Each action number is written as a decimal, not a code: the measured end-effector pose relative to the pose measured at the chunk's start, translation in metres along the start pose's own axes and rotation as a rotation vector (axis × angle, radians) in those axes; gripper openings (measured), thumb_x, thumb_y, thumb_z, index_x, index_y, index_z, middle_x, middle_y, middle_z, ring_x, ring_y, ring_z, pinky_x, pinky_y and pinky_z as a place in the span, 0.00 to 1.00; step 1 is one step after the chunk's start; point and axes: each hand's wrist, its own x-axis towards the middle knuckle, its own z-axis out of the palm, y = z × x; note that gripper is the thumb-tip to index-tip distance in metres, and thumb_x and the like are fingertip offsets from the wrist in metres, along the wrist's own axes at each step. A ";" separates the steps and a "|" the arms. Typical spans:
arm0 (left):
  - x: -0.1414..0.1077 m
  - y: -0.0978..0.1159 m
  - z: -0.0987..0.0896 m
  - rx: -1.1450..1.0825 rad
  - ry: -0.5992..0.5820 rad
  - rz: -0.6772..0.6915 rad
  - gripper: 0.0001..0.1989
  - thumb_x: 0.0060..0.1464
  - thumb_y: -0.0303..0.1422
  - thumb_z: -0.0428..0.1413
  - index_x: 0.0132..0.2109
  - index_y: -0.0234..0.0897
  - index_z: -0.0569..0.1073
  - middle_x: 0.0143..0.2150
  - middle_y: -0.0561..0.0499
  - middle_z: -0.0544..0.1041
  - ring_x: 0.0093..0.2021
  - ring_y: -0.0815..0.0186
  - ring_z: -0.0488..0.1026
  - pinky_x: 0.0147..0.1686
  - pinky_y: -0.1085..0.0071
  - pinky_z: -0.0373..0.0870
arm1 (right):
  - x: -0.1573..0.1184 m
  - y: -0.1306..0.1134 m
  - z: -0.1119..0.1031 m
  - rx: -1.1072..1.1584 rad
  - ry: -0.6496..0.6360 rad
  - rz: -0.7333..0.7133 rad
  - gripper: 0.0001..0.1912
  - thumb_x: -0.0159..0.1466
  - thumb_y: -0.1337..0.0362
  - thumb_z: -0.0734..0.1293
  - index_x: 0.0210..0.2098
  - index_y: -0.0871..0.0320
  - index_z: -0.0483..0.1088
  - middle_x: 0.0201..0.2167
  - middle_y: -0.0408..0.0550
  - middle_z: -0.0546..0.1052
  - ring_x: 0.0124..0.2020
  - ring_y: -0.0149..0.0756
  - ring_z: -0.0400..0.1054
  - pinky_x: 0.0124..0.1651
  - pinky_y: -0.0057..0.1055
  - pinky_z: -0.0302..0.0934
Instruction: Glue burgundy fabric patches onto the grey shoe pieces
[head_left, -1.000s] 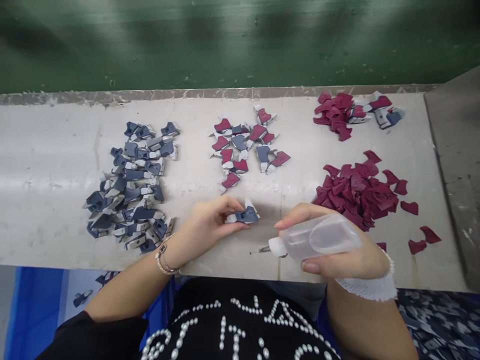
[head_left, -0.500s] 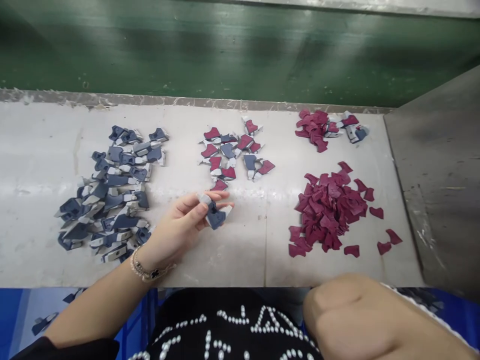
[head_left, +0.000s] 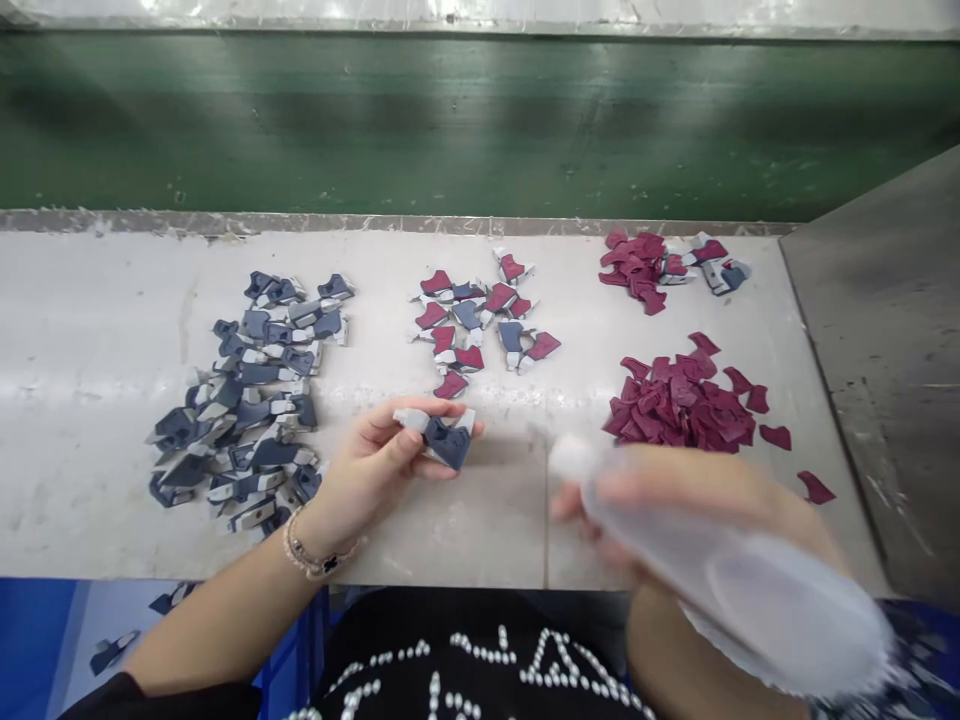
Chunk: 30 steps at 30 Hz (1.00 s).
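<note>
My left hand (head_left: 367, 470) is shut on a navy and grey shoe-upper piece (head_left: 448, 441), pinching it above the bench. My right hand (head_left: 660, 510) grips a translucent plastic squeeze bottle (head_left: 739, 590) with a white tip, both blurred by motion. The bottle's tip points left, toward the piece, with a gap between them. Left of my left hand lies a heap of navy and grey pieces (head_left: 247, 400). Ahead of it lies a group of maroon and grey pieces (head_left: 472, 320). Near my right hand lies a pile of loose maroon cutouts (head_left: 679, 400).
The pieces lie on a pale grey bench (head_left: 97, 400), backed by a green wall (head_left: 450, 120). Further maroon cutouts and pieces (head_left: 660, 265) lie at the back right. A grey metal panel (head_left: 877, 350) stands right. Below the bench edge, a blue crate (head_left: 45, 640) holds loose pieces.
My right hand has come back up from the bench's front edge with the bottle, moving fast. My left hand has shifted right and turned the piece. The view has shifted slightly.
</note>
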 end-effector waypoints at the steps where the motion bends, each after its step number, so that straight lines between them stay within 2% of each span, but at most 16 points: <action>1: -0.002 -0.001 0.000 0.020 -0.013 0.057 0.08 0.59 0.35 0.60 0.46 0.43 0.78 0.47 0.49 0.80 0.48 0.60 0.80 0.33 0.77 0.82 | 0.007 0.004 0.003 0.016 0.071 -0.011 0.13 0.65 0.62 0.70 0.49 0.41 0.72 0.39 0.39 0.79 0.37 0.35 0.77 0.39 0.31 0.73; 4: -0.006 -0.005 -0.002 0.082 -0.030 0.206 0.08 0.55 0.31 0.63 0.44 0.45 0.77 0.43 0.52 0.80 0.48 0.60 0.79 0.34 0.72 0.83 | 0.023 0.011 0.019 0.067 0.174 -0.041 0.19 0.67 0.69 0.67 0.53 0.41 0.66 0.47 0.42 0.77 0.45 0.35 0.76 0.48 0.32 0.72; 6: -0.009 -0.008 -0.003 0.131 0.003 0.260 0.09 0.54 0.30 0.64 0.43 0.46 0.75 0.44 0.52 0.79 0.48 0.62 0.78 0.37 0.70 0.82 | 0.029 0.014 0.033 0.098 0.175 -0.065 0.23 0.65 0.70 0.70 0.54 0.42 0.63 0.51 0.43 0.75 0.49 0.37 0.74 0.53 0.36 0.71; 8: -0.010 -0.011 -0.003 0.186 0.042 0.300 0.09 0.54 0.32 0.65 0.42 0.46 0.74 0.42 0.54 0.79 0.47 0.64 0.78 0.45 0.64 0.81 | 0.032 0.014 0.044 0.119 0.185 -0.073 0.30 0.60 0.70 0.74 0.55 0.41 0.61 0.53 0.42 0.74 0.52 0.39 0.72 0.55 0.39 0.70; 11: -0.010 -0.012 -0.003 0.356 0.021 0.429 0.09 0.52 0.36 0.66 0.39 0.47 0.74 0.37 0.57 0.81 0.43 0.64 0.79 0.58 0.50 0.73 | 0.034 0.015 0.050 0.093 0.172 -0.014 0.31 0.58 0.67 0.76 0.54 0.41 0.60 0.50 0.42 0.73 0.47 0.38 0.74 0.51 0.36 0.72; 13: -0.010 -0.011 -0.001 0.525 -0.018 0.544 0.07 0.54 0.35 0.65 0.39 0.48 0.76 0.36 0.57 0.82 0.40 0.63 0.80 0.60 0.46 0.69 | 0.036 0.015 0.049 0.078 0.133 0.021 0.28 0.60 0.66 0.75 0.53 0.41 0.61 0.44 0.40 0.72 0.39 0.33 0.74 0.43 0.30 0.73; 15: -0.009 -0.008 0.000 0.697 -0.034 0.652 0.09 0.54 0.33 0.65 0.43 0.50 0.77 0.39 0.56 0.83 0.40 0.62 0.80 0.57 0.47 0.71 | 0.036 0.016 0.047 0.096 0.116 0.025 0.25 0.61 0.68 0.73 0.52 0.40 0.62 0.40 0.38 0.71 0.34 0.30 0.72 0.37 0.25 0.72; 18: -0.008 0.000 0.002 0.880 -0.036 0.770 0.18 0.50 0.30 0.67 0.49 0.48 0.76 0.41 0.53 0.83 0.39 0.61 0.80 0.47 0.56 0.77 | 0.035 0.015 0.043 0.122 0.130 0.026 0.23 0.62 0.69 0.71 0.51 0.40 0.63 0.41 0.39 0.72 0.37 0.30 0.73 0.39 0.24 0.72; 20: -0.008 0.005 0.003 0.952 -0.049 0.790 0.22 0.49 0.27 0.67 0.51 0.47 0.76 0.39 0.52 0.83 0.38 0.62 0.79 0.42 0.61 0.77 | 0.034 0.015 0.041 0.091 0.135 0.041 0.23 0.63 0.69 0.71 0.51 0.40 0.64 0.44 0.40 0.73 0.39 0.31 0.73 0.41 0.25 0.72; 23: -0.007 0.011 0.005 1.029 -0.082 0.808 0.22 0.49 0.26 0.67 0.51 0.45 0.76 0.39 0.51 0.83 0.38 0.62 0.79 0.40 0.63 0.78 | 0.033 0.015 0.039 0.053 0.136 0.077 0.23 0.62 0.71 0.71 0.50 0.39 0.65 0.47 0.39 0.74 0.37 0.30 0.74 0.36 0.24 0.71; 30: -0.008 0.013 0.003 1.100 -0.117 0.857 0.24 0.50 0.25 0.66 0.54 0.46 0.75 0.40 0.52 0.84 0.37 0.62 0.80 0.39 0.65 0.79 | 0.035 0.014 0.041 0.056 0.135 0.072 0.19 0.62 0.70 0.71 0.48 0.43 0.68 0.43 0.39 0.74 0.33 0.29 0.72 0.34 0.24 0.70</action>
